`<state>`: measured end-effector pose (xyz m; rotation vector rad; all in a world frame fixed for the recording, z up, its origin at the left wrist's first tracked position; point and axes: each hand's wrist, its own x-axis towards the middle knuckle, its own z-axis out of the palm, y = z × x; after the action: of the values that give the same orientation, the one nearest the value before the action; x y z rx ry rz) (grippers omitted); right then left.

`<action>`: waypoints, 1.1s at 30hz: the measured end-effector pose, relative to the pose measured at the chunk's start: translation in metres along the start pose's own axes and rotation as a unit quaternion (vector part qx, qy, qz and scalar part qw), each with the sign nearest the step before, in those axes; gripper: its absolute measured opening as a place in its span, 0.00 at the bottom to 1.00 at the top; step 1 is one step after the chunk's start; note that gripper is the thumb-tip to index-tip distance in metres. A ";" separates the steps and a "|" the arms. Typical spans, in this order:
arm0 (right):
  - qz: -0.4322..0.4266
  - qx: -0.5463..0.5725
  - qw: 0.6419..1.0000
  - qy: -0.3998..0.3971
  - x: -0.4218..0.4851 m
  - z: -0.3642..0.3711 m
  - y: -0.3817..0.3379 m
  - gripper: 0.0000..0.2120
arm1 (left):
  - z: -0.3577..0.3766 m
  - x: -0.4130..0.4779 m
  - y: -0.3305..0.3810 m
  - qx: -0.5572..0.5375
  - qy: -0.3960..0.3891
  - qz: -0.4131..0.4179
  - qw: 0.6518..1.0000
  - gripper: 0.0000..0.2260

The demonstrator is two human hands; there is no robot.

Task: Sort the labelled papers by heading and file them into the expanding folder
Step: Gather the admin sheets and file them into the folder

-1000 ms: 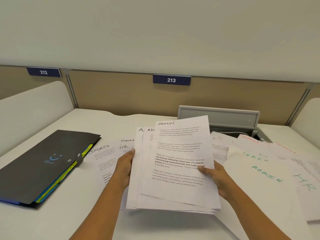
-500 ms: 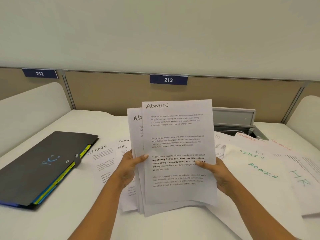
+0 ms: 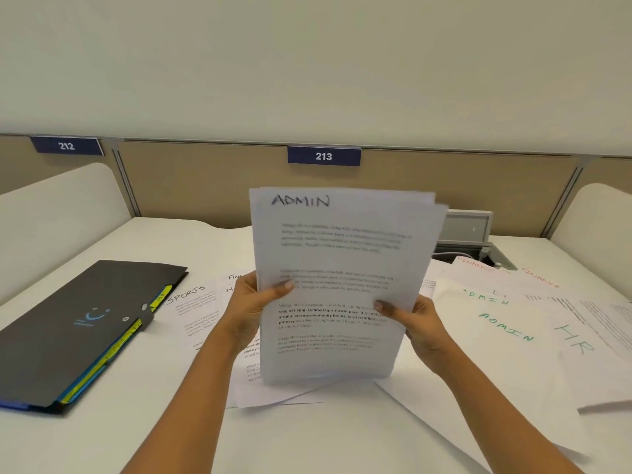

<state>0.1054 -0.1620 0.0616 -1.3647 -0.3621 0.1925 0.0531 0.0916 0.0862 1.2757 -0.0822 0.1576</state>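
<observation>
Both forearms reach forward and upward from the near edge, wrists bent back. The left hand (image 3: 251, 304) is clamped on the left edge of a stack of ADMIN papers (image 3: 342, 285), thumb across the front sheet; the right hand (image 3: 415, 325) pinches the right edge lower down, its thumb also on the front. The stack stands almost upright between the hands, its lower edge on or just above loose sheets on the tabletop (image 3: 307, 439), its top corners fanned a little. It hides what lies straight behind it. To the left, a SPORTS sheet (image 3: 191, 309) lies flat, and beyond it the dark expanding folder (image 3: 78, 323) lies closed, with yellow and blue tabs showing along its edge. To the right, scattered sheets (image 3: 506, 323) headed ADMIN, HR and FINANCE overlap. A grey tray (image 3: 468, 227) sits behind them against the partition.
</observation>
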 end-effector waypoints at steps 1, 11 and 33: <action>-0.001 -0.003 1.000 0.001 -0.002 0.000 0.002 0.17 | 0.000 -0.002 -0.004 0.001 0.005 0.000 1.000 0.27; -0.005 -0.039 0.998 0.040 0.000 0.012 0.003 0.16 | 0.009 -0.008 -0.013 0.048 0.082 0.019 0.995 0.08; 0.040 -0.038 0.997 0.057 -0.013 0.011 0.026 0.22 | 0.012 -0.024 -0.045 0.058 0.105 -0.058 0.991 0.14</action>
<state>0.0914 -0.1515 0.0365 -1.4589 -0.2203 0.1681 0.0375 0.0660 0.0432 1.3689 0.1851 0.1980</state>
